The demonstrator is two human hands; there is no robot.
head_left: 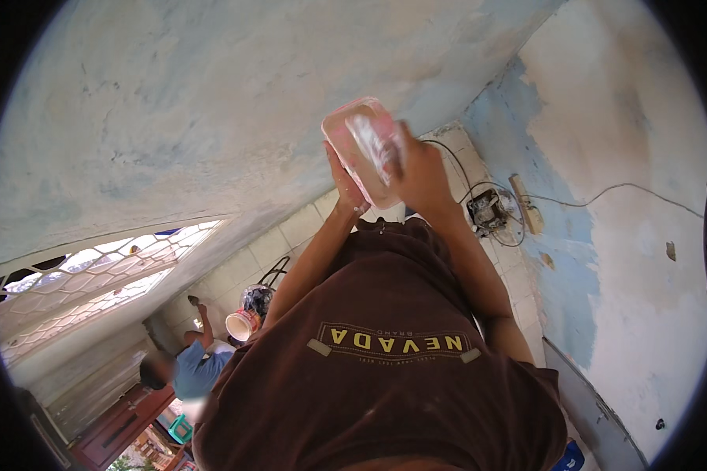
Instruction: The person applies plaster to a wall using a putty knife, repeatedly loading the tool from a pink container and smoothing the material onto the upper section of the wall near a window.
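Note:
My left hand (346, 184) holds a shallow pink tray (336, 125) from its left side and below, with the fingers partly hidden behind it. The tray is tilted, and its inside is smeared with a whitish coating. My right hand (428, 177) is closed, over the tray's right edge. It grips a white, elongated tool (367, 143) that looks like a small paint roller, blurred by motion, which lies over the tray's inside. Most of its handle is hidden in my fingers.
A patchy pale wall (173, 102) rises ahead; another with peeling blue paint (518, 110) stands right. Cables run around a dark, dirty object (487, 210) on the tiled floor (271, 247). A bucket (243, 323) and a person in a blue shirt (198, 371) are at left, near a latticed window (94, 271).

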